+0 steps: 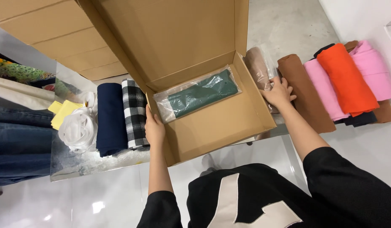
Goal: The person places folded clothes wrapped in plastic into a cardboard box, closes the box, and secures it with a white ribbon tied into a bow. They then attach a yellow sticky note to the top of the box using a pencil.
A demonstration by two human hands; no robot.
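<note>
On the surface (119,166), from the left side to the right side:

Far left: folded blue jeans (18,143) lie at the edge, with a patterned green cloth (22,72) and a cream cloth (18,95) behind them.
Yellow cloth: a small yellow piece (63,112) lies beside a white bundle (79,128), and they touch.
Navy roll: a dark blue fabric roll (111,118) lies just beside a black and white checked roll (135,112); the two touch side by side.
Left hand: the left hand (154,128) rests on the left wall of the cardboard box (221,126). The fingers are together and closed over the edge of the wall, with the thumb on the inner side.
Box: it is open, its lid stands up at the back, and it sits in the middle of the surface, in front of the person.
Green cloth: a folded green fabric in a clear plastic bag (202,95) lies flat inside the box, against the back wall.
Right hand: the right hand (279,93) is outside the right wall of the box and lies on a beige roll in clear plastic (258,65). The fingers are spread a little and press on it.
Right side: a brown roll (307,97) is just beside the hand, then a light pink roll (326,90), an orange roll (345,78) on top, and a brighter pink roll (375,69) at the far right.
</note>
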